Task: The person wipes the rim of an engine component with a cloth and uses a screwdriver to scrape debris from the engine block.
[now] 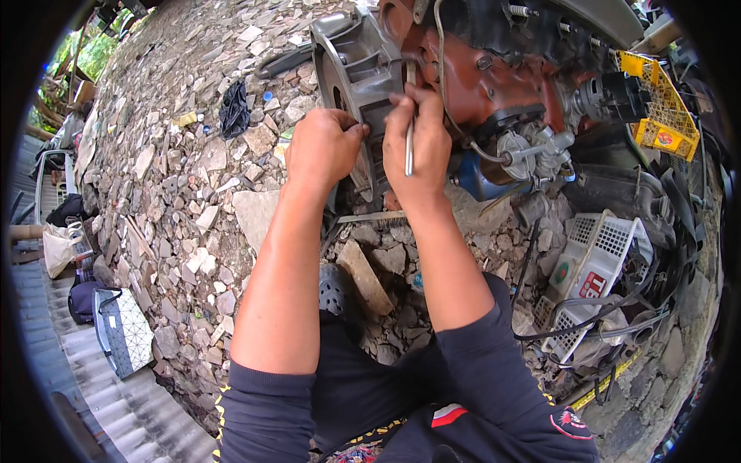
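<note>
A rust-red engine block (475, 89) rests on the stony ground in front of me, with a grey metal bell housing (363, 54) at its left end. Against the housing's rim, my left hand (320, 150) is closed, thumb and fingers pressed together; whatever they grip is hidden. My right hand (417, 143) is wrapped round a slim silvery metal rod (409, 158), held upright beside the joint between housing and block. The rod's upper end reaches toward the housing, and I cannot tell whether it touches. A metal pump (521, 154) sits on the engine's near side.
Right of the engine lie a yellow plastic crate (664, 139), a white plastic basket (602, 258) and black hoses (679, 231). Broken stones cover the ground, with a black plastic bag (235, 109) at upper left. Corrugated sheets (116, 401) and a patterned bag (123, 332) are at far left.
</note>
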A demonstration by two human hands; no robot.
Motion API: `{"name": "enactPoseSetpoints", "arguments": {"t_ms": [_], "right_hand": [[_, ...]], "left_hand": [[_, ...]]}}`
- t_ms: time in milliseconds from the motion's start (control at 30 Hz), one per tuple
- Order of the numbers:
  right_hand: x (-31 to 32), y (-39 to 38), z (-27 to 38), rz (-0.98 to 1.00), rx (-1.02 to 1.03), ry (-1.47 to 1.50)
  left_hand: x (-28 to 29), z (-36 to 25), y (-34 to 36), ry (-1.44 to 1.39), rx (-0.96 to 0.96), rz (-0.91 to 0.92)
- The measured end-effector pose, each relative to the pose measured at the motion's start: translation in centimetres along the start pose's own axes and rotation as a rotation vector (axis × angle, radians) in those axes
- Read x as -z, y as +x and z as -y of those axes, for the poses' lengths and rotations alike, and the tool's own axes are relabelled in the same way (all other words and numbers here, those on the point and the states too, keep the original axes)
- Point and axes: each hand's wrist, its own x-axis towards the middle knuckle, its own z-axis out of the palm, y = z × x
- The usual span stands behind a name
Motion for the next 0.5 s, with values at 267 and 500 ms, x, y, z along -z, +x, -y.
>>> {"name": "enactPoseSetpoints", "arguments": {"t_ms": [267,500], "right_hand": [[-0.6,0.1,-0.4,0.003,0.057,0.028],[-0.9,2.6,0.7,-0.081,0.198,0.027]], "left_hand": [[0.4,-0.4,0.1,-0.003,0.040,0.030],[0.2,-0.4,0.1,0.004,0.074,0.034]]}}
